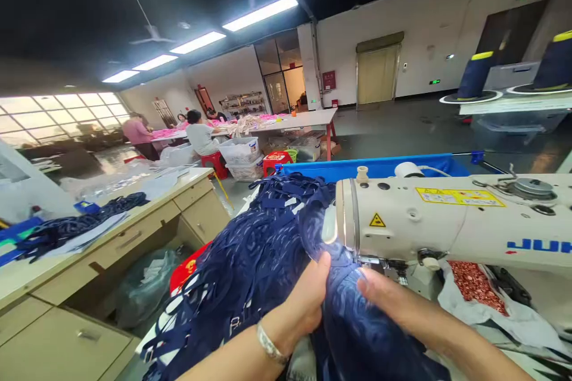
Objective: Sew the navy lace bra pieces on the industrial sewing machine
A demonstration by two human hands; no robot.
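A heap of navy blue lace fabric with straps (254, 250) lies in front of a cream sewing machine (447, 220). My left hand (306, 300), a silver bracelet on its wrist, is closed on a fold of the navy fabric just under the machine head. My right hand (393, 300) pinches the same piece from the right, thumb on top. The needle area is hidden behind the cloth and my hands.
A wooden desk with drawers (134, 244) stands at left, with more navy pieces on it. A blue bin (388, 165) sits behind the machine, thread cones (476, 74) at right. Other people work at a far white table (290, 122).
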